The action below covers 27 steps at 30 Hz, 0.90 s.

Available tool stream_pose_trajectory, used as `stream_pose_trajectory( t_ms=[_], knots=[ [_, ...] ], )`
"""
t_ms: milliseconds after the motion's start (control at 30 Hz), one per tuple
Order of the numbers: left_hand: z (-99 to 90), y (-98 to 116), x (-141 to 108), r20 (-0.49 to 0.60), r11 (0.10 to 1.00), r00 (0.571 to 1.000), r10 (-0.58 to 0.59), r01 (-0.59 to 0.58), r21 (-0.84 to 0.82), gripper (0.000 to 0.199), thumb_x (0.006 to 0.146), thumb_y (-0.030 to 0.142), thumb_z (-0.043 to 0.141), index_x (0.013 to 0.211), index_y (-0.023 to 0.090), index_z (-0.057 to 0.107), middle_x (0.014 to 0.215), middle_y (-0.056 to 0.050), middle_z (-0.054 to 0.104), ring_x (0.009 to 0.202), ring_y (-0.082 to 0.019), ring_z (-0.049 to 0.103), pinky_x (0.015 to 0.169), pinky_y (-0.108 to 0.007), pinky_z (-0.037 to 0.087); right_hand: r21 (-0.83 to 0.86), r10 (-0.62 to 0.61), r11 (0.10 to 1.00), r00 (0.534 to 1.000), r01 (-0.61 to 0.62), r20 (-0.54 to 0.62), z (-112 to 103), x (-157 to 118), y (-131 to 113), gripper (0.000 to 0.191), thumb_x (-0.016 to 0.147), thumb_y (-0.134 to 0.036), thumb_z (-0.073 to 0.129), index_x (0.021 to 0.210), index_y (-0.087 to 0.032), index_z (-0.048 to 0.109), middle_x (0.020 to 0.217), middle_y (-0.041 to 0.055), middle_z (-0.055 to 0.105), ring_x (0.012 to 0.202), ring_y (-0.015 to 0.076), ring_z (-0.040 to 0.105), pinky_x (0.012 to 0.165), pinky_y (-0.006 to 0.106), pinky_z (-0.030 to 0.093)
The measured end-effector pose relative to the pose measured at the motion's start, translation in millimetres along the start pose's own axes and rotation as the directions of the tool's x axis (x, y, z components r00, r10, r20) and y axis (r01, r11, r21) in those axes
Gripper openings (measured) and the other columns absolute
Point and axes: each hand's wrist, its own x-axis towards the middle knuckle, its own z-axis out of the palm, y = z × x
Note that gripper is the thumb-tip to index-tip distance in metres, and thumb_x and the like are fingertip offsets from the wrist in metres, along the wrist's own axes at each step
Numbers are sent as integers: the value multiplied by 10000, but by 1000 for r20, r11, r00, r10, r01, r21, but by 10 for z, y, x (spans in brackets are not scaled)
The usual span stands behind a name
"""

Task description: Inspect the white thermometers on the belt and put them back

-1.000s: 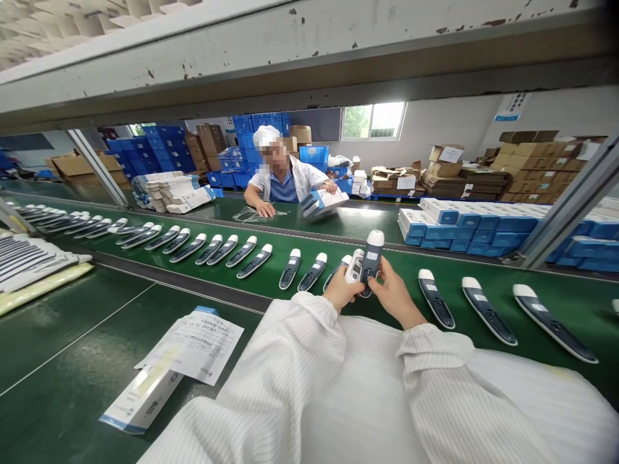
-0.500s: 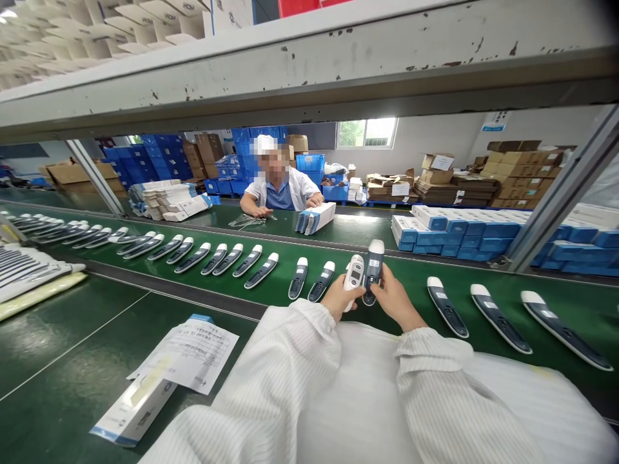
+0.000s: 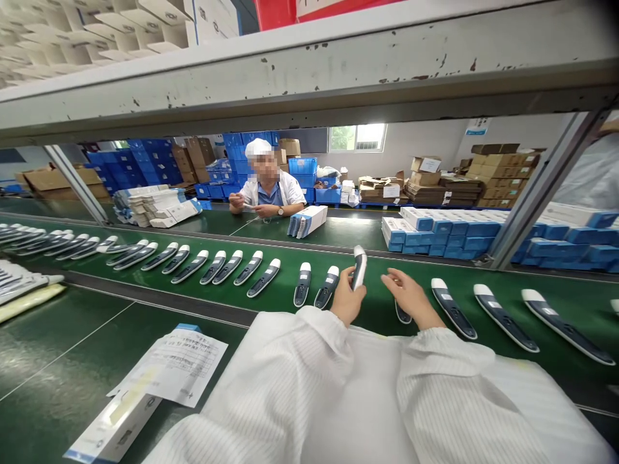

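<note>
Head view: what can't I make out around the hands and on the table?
All in the head view:
Held device: lower part hidden by the left hand.
Second device: upper part hidden by the right hand; whether they touch is unclear.
Paper: writing too small and blurred to read.
White box: partly covered by the paper.
Edge device: cut off by the right picture edge.

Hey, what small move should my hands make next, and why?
Perhaps bring your right hand across to steady the white-capped device: the left hand grips it alone, while the right looks open and free close by.
</note>
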Motion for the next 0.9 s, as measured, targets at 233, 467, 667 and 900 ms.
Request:
stream_pose_trajectory(
  t_ms=[233,467,667,900],
  knots=[
    [92,0,-44,7,975,980,200,-200,96,204,848,193,494,1034,202,578,1115,-83,573,1091,-225,497,964,-343,387,695,-73,714,980,-79,187,-41,-137,-339,408,699,-515,641,974,-214,657,960,62,689,823,215,619,627,301,487],
    [74,-132,-19,139,662,990,34,-126,738,336,771,89,563,1101,150,557,1051,-186,598,1138,-355,474,977,-481,353,774,-101,626,974,-97,204,-222,-135,-261,405,719,-457,666,1061,-241,645,1122,62,662,922,208,600,635,272,468],
    [56,-8,-49,211,482,977,-16,-178,858,490,907,190,346,1386,100,301,1175,-178,527,1107,-274,534,920,-365,419,402,0,915,998,-25,62,-22,17,45,408,813,-452,514,1158,-240,558,1012,43,669,851,202,601,663,289,457],
    [53,-27,-130,173,470,969,174,-236,851,519,915,204,314,1414,79,248,1187,-175,478,1055,-261,555,845,-349,466,-250,134,955,983,-161,-121,13,72,268,288,788,-212,505,1024,-82,606,1153,241,567,1132,362,498,922,444,366]
  ],
)
